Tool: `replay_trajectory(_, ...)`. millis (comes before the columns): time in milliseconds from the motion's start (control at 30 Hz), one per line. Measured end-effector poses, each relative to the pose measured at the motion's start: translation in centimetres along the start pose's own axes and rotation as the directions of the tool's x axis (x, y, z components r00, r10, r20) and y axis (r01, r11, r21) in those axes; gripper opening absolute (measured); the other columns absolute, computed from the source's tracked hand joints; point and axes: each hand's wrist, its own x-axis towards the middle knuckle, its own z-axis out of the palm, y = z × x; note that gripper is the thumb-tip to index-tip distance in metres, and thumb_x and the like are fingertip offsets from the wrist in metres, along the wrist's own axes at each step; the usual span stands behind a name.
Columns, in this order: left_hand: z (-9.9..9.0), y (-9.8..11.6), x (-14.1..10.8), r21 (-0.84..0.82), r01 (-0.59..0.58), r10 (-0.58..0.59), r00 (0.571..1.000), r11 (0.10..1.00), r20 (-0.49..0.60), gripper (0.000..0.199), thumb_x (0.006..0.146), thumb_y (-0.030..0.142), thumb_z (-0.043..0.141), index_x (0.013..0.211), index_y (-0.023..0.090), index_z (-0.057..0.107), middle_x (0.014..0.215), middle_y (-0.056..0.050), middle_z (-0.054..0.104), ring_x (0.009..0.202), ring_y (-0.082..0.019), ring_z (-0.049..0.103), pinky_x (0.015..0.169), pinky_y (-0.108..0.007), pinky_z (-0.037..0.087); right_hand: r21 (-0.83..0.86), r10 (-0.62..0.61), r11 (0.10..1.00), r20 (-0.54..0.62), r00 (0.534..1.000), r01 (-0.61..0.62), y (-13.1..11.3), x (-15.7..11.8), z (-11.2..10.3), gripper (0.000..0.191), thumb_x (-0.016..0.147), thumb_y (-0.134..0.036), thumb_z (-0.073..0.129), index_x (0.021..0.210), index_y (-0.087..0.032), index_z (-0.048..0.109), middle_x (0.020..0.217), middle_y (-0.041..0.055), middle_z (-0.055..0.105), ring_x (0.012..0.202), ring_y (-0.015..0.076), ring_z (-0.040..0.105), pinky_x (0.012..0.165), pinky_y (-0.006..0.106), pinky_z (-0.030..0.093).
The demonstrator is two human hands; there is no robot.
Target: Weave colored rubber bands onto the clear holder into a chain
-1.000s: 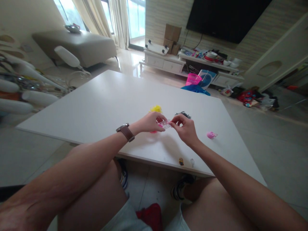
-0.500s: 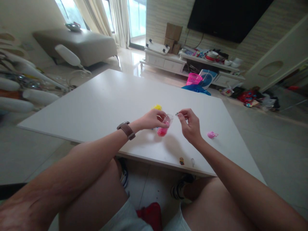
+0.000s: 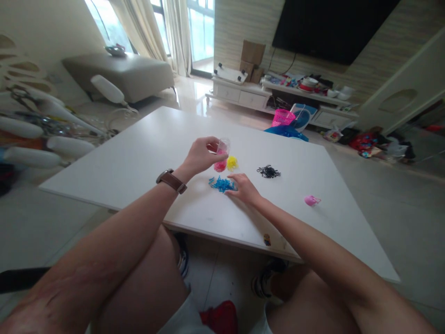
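Moved: right hand (image 3: 244,189) dropped from mid-air to the blue pile (image 3: 222,184), frame centre, fingers loose on it.
Left hand (image 3: 201,155): lifted, gripping clear cup (image 3: 222,147) above pink pile (image 3: 219,166).

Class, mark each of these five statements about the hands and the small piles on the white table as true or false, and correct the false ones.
1. The left hand holds a small clear container above the table. True.
2. The right hand rests on the black pile. False: its fingers are at the blue pile; the black pile lies apart, further right.
3. A watch sits on the left wrist. True.
4. The yellow pile lies at the near edge of the white table. False: it lies mid-table, just beyond the blue pile.
5. A small pink thing lies on the table to the right of the right hand. True.
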Motion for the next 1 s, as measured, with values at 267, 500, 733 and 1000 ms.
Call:
replay_trajectory(267,-0.8,-1.0,0.3,0.236,-0.06,0.035,0.994,0.97,0.108,0.035,0.064,0.029,0.075,0.094,0.011,0.074,0.081,-0.007,0.073,0.074,-0.017,0.065,0.069,-0.027,0.053,-0.002,-0.089,0.996,-0.029,0.996,0.089,-0.5,1.5,1.4,0.008,0.084,-0.017,0.074,0.09,-0.021,0.076,0.09,0.0059,0.074,0.092,0.022,0.061,0.086,0.036,0.048)
replay_trajectory(500,-0.7,-2.2,0.3,0.34,-0.052,-0.047,0.96,0.939,0.277,0.04,0.061,0.027,0.074,0.098,0.012,0.077,0.078,-0.006,0.072,0.067,-0.016,0.063,0.064,-0.026,0.048,-0.037,-0.07,0.997,-0.076,0.995,0.068,-0.7,1.1,-0.1,0.008,0.085,-0.015,0.072,0.089,-0.019,0.077,0.091,0.0072,0.075,0.091,0.0225,0.062,0.085,0.035,0.048)
replay_trajectory(733,0.8,-2.1,-0.5,0.39,-0.125,-0.07,0.891,0.913,0.448,0.047,0.06,0.032,0.076,0.104,0.015,0.079,0.083,-0.006,0.073,0.07,-0.017,0.064,0.067,-0.027,0.049,0.024,0.065,0.998,-0.184,0.981,-0.062,-0.8,-1.6,-4.8,0.007,0.087,-0.019,0.07,0.09,-0.02,0.076,0.088,0.0048,0.073,0.08,0.0183,0.067,0.075,0.031,0.05)
replay_trajectory(1000,3.9,-1.4,-2.1,0.33,-0.202,-0.006,0.845,0.922,0.534,0.042,0.062,0.029,0.074,0.102,0.015,0.079,0.085,-0.007,0.073,0.073,-0.018,0.064,0.069,-0.026,0.047,0.038,0.054,0.998,-0.21,0.976,-0.047,-1.9,-2.8,-6.9,0.008,0.085,-0.015,0.07,0.088,-0.018,0.076,0.083,0.0055,0.071,0.074,0.0176,0.064,0.07,0.03,0.049)
